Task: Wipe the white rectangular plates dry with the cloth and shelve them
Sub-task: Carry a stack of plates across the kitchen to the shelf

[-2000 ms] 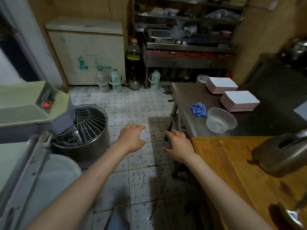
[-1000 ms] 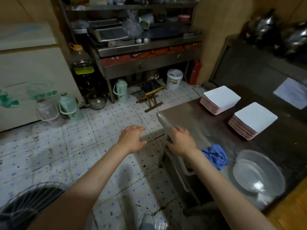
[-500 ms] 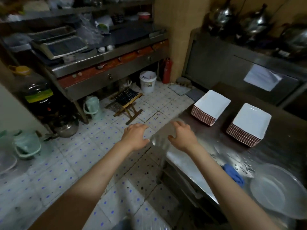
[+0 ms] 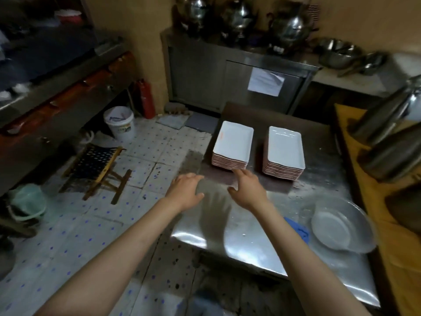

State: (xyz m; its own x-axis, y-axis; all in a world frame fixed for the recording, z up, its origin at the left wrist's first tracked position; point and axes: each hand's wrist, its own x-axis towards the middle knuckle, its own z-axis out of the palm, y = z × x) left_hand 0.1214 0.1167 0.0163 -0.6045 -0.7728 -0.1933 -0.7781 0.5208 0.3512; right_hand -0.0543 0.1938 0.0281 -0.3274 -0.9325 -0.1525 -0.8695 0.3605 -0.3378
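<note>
the right hand (image 4: 247,190) hovers near the middle of the frame, fingers spread and relaxed, holding nothing, its fingertips just short of the nearer edge of the left stack of plates (image 4: 233,144). the left hand (image 4: 185,190) sits beside it, also loose and empty, over the left edge of the steel worktop (image 4: 250,242). the right stack of plates (image 4: 284,152) stands just beside the left one, apart from it, toward the upper centre. how many plates are in each stack is hard to count. the blue cloth (image 4: 299,229) lies at the lower right, half hidden behind the right forearm, touching or nearly touching a clear bowl (image 4: 341,226). blurred metal kettles (image 4: 239,17) line the cabinet top at the upper edge.
</note>
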